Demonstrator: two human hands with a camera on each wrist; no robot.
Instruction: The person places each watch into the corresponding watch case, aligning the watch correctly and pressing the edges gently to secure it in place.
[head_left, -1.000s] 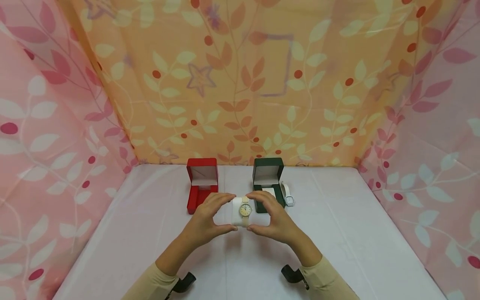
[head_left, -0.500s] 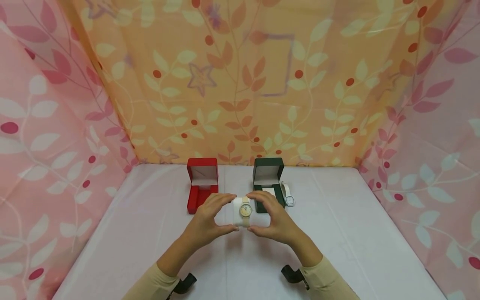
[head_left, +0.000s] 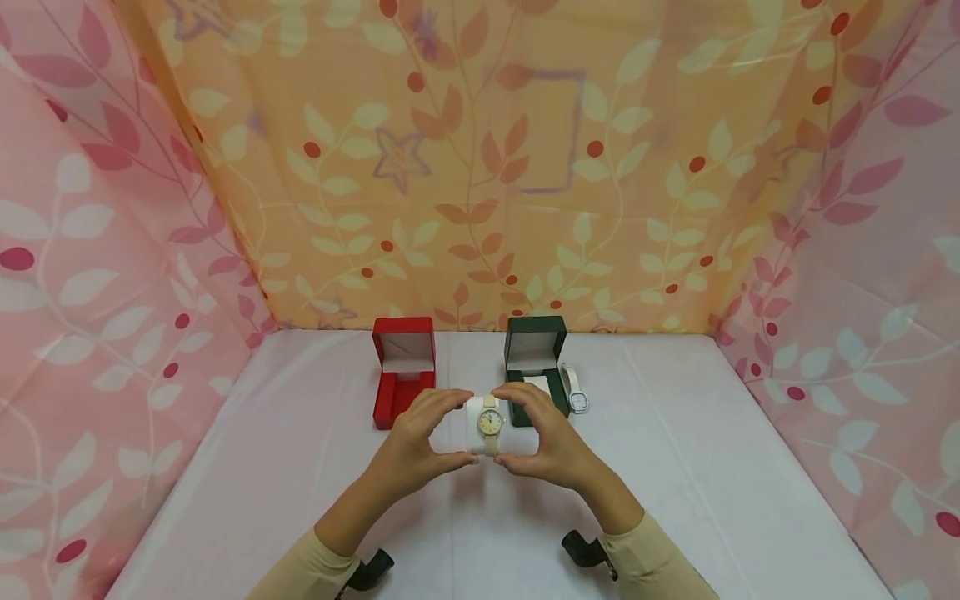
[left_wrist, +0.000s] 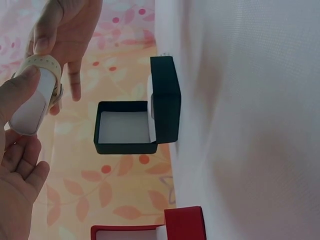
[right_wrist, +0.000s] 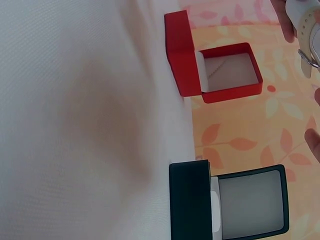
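Note:
A wristwatch with a cream strap and round dial is wrapped around a white watch cushion, held above the table. My left hand pinches the cushion's left end between thumb and fingers. On the other side, my right hand grips the watch by its strap, thumb below and fingers above. The left wrist view shows the left thumb on the cushion and the right thumb at the strap. Only fingertips of the right hand show in the right wrist view.
Behind the hands stand a red watch box and a dark green watch box, both lids raised. A white cushion sits in the green one. Beside it lies a white-strapped watch. Patterned curtains enclose the white table.

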